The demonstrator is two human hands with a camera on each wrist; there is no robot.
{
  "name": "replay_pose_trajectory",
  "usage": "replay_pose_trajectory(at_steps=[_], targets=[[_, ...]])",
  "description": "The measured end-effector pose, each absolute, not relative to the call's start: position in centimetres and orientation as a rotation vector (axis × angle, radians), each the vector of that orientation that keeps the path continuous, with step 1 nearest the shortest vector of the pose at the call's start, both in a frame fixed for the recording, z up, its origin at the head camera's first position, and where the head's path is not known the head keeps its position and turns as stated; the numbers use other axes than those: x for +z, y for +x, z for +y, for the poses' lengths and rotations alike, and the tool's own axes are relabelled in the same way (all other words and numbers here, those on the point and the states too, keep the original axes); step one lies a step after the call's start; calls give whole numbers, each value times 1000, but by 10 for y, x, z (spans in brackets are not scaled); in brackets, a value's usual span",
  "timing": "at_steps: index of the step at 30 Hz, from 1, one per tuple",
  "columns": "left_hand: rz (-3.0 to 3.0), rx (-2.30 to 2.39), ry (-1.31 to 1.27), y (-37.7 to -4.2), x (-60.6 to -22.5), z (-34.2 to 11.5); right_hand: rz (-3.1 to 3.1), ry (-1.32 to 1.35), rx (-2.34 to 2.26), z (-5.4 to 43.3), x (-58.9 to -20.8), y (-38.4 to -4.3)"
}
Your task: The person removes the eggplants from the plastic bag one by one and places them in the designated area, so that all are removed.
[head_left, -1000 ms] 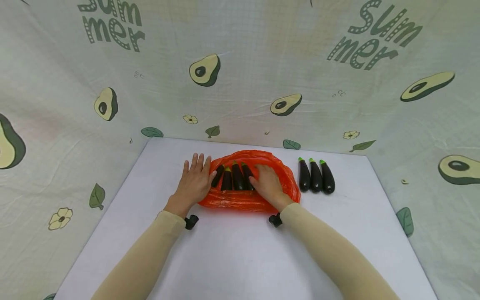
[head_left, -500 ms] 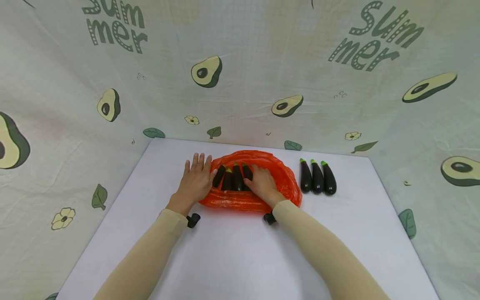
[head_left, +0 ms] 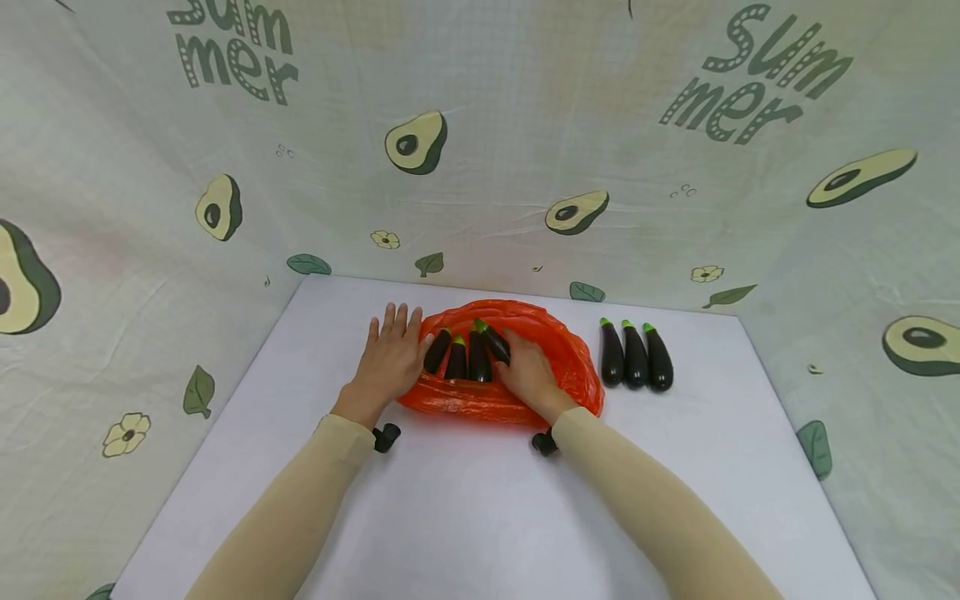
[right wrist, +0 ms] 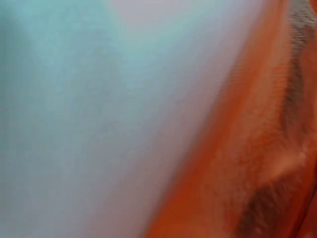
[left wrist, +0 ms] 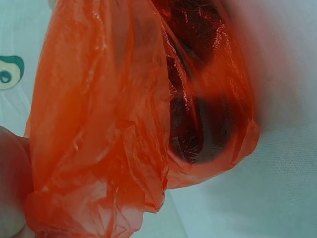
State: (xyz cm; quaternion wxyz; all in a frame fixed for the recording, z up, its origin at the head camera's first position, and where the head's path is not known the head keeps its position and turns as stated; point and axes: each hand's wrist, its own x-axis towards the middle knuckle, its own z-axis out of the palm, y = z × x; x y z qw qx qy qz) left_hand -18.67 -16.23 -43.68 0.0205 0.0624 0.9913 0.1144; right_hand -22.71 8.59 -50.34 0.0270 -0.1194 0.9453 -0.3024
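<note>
An orange-red plastic bag [head_left: 480, 407] lies with its mouth spread wide and several dark eggplants [head_left: 477, 354] side by side inside. My left hand [head_left: 386, 358] rests at the bag's left edge, fingers straight and spread, the thumb near the leftmost eggplant [head_left: 437, 352]. Inside the bag, my right hand [head_left: 528, 371] grips the rightmost eggplant [head_left: 492, 341], which leans with its green stem end to the left over its neighbour. Through the bag's film [left wrist: 99, 109], dark rounded eggplant ends [left wrist: 200, 131] show in the left wrist view. The right wrist view is blurred, with the bag [right wrist: 208, 193] along its right side.
Three more eggplants [head_left: 635, 357] lie in a row on the white table [head_left: 450, 517], right of the bag. A cloth [head_left: 487, 167] printed with avocados hangs behind the table and along both sides.
My right hand has moved left onto the rightmost eggplant in the bag, then slightly back right. That eggplant has tilted, stem end leftward. My left hand has stayed in place.
</note>
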Motion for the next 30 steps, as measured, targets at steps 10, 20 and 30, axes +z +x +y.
replay_pose_trajectory(at_steps=[10, 20, 30], targets=[[3076, 402, 195, -187, -436, -162, 2909, -331, -1191, 98, -495, -216], [3070, 428, 200, -186, -436, -161, 2745, -265, -1523, 111, -492, -215], [3054, 426, 212, -186, -435, -159, 2610, -188, -1673, 128, -483, -212]])
